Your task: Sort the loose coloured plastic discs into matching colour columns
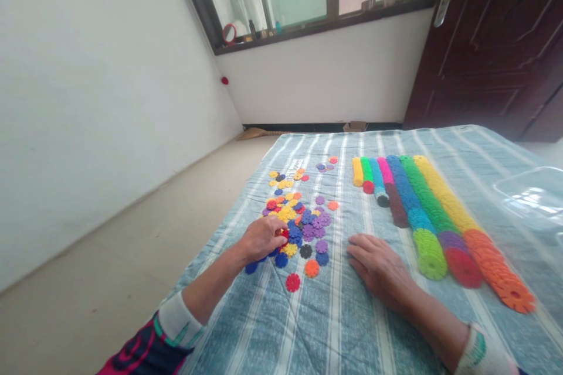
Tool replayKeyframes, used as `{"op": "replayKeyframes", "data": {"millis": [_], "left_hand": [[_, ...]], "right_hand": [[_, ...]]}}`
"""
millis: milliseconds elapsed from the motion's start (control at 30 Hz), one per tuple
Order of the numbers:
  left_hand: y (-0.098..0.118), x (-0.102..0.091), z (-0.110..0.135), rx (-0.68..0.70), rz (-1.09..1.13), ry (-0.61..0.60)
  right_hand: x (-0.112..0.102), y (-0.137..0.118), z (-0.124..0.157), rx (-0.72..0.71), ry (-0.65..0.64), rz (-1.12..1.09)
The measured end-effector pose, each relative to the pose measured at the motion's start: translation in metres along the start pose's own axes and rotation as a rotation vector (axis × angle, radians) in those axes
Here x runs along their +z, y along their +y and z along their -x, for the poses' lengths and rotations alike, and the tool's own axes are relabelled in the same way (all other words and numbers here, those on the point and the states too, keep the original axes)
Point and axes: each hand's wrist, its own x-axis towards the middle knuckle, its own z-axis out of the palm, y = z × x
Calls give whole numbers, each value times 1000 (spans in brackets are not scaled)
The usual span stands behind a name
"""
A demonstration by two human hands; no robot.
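Observation:
My left hand (263, 238) rests on the near edge of a pile of loose flower-shaped plastic discs (295, 217) in many colours, fingers curled and pinching a red disc. My right hand (376, 263) lies flat and open on the blue striped cloth (334, 322), holding nothing, just left of the long rolls of stacked discs. Those rolls (424, 217) lie side by side: yellow, green, blue, pink, and longer blue, green and yellow-orange ones. A lone red disc (292, 282) and an orange disc (312, 268) lie nearest me.
A clear plastic box (534, 194) sits on the cloth at the right. The cloth's left edge drops to a beige floor (132, 258). A white wall, a window sill with small items and a dark wooden door (497, 41) stand behind.

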Motion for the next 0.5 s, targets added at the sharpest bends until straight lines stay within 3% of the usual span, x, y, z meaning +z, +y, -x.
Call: {"op": "replayKeyframes", "data": {"millis": [167, 333, 500], "left_hand": [[0, 2, 0, 9, 60, 53], [-8, -3, 2, -24, 289, 51], [-4, -16, -18, -19, 417, 107]], "right_hand": [[2, 1, 0, -2, 5, 8], [3, 0, -1, 0, 14, 2], [0, -2, -4, 23, 12, -16]]}}
